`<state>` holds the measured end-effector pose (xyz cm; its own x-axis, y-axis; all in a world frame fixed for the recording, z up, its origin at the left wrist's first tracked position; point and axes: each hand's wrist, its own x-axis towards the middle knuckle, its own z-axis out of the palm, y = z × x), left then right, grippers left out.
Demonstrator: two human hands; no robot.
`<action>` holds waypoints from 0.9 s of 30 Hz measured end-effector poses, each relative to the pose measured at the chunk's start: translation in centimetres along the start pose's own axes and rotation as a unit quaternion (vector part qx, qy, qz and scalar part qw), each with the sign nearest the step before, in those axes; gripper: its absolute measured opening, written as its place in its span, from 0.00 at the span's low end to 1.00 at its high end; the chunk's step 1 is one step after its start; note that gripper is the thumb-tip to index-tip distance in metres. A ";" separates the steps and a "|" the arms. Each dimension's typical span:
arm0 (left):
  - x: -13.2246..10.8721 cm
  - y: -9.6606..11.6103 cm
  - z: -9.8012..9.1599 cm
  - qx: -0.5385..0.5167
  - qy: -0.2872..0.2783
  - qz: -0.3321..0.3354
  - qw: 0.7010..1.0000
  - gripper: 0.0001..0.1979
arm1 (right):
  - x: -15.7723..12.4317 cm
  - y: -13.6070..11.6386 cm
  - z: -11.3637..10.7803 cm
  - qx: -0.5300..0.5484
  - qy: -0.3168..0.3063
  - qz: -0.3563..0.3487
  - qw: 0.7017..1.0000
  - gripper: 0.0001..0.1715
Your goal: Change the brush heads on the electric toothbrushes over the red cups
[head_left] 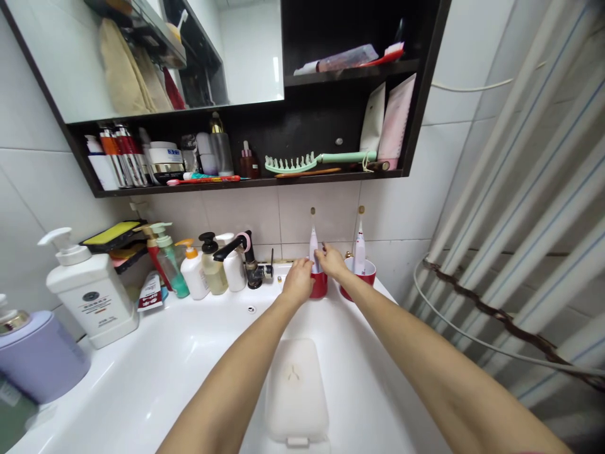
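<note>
One pale toothbrush [312,241] stands upright in a red cup [320,288], back rim of the sink [174,378], right of the black faucet [252,270]. Left hand [297,282]: partly curled at the cup's left side, fingers up by its rim; can't tell if it's actually gripping. Right hand [331,261]: fingers bent, tips at the brush handle just above the rim; can't tell if they're pinched on it or only near. Second red cup [371,276] just right of the first, partly behind the right forearm, holds a second toothbrush [360,247], near vertical

Rest of the scene: pale lidded case [297,397] lying in the basin between the forearms. Three pump bottles [215,272] in a row left of the faucet, big white bottle [94,299] further left, purple container [42,356] at left edge. Dark cabinet [326,123] on the wall above; its bottom shelf carries a green hairbrush [347,157] lying flat. White pipes [508,202] run along the right side
</note>
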<state>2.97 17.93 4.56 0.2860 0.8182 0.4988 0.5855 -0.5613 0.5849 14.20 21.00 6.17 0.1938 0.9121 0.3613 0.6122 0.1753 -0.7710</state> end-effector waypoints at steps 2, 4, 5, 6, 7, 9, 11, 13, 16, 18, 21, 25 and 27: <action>-0.2 0.6 -0.8 -0.017 0.036 -0.022 0.999 0.18 | -1.2 -0.7 -0.8 0.009 0.037 -0.012 0.999 0.23; -0.4 1.8 -1.9 -0.069 0.070 -0.053 0.994 0.21 | -3.0 -1.8 -1.7 0.024 0.052 -0.029 0.998 0.28; -0.6 2.7 -2.6 -0.130 0.085 -0.064 0.986 0.24 | -4.0 -2.6 -2.1 0.040 0.054 -0.044 0.997 0.30; -0.9 3.7 -3.4 -0.213 0.095 -0.069 0.970 0.27 | -5.2 -3.5 -2.6 0.069 0.052 -0.063 0.994 0.31; -1.3 4.8 -4.1 -0.319 0.099 -0.063 0.940 0.30 | -6.4 -4.5 -3.1 0.103 0.046 -0.085 0.990 0.33; -2.5 7.1 -5.6 -0.482 0.079 -0.026 0.872 0.34 | -8.8 -6.4 -4.1 0.238 0.020 -0.144 0.960 0.35; -3.8 9.0 -6.6 -0.562 0.046 -0.005 0.826 0.36 | -10.8 -8.0 -4.9 0.322 -0.004 -0.166 0.932 0.37; -5.0 10.1 -7.0 -0.596 0.025 -0.005 0.802 0.38 | -12.2 -8.9 -5.4 0.359 -0.019 -0.160 0.919 0.38; -6.3 10.6 -7.0 -0.613 0.025 -0.019 0.789 0.40 | -13.2 -9.0 -5.6 0.400 -0.033 -0.130 0.907 0.38; -6.6 10.5 -6.8 -0.618 0.047 -0.044 0.783 0.36 | -13.5 -8.8 -5.6 0.431 -0.027 -0.088 0.897 0.34; -6.6 10.3 -6.6 -0.610 0.054 -0.134 0.779 0.17 | -13.6 -8.6 -5.9 0.454 0.000 -0.021 0.891 0.15; -6.0 10.6 -6.2 -0.570 -0.056 -0.219 0.790 0.28 | -13.8 -8.3 -6.2 0.422 -0.012 0.042 0.906 0.25; -5.6 10.7 -5.6 -0.556 -0.091 -0.220 0.796 0.29 | -13.6 -7.8 -6.1 0.370 -0.023 0.056 0.927 0.27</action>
<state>3.42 6.69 11.60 0.4033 0.9138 0.0476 -0.3457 0.1040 0.9326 11.47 4.95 10.49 0.1812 0.9519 0.2471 -0.1062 0.2688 -0.9573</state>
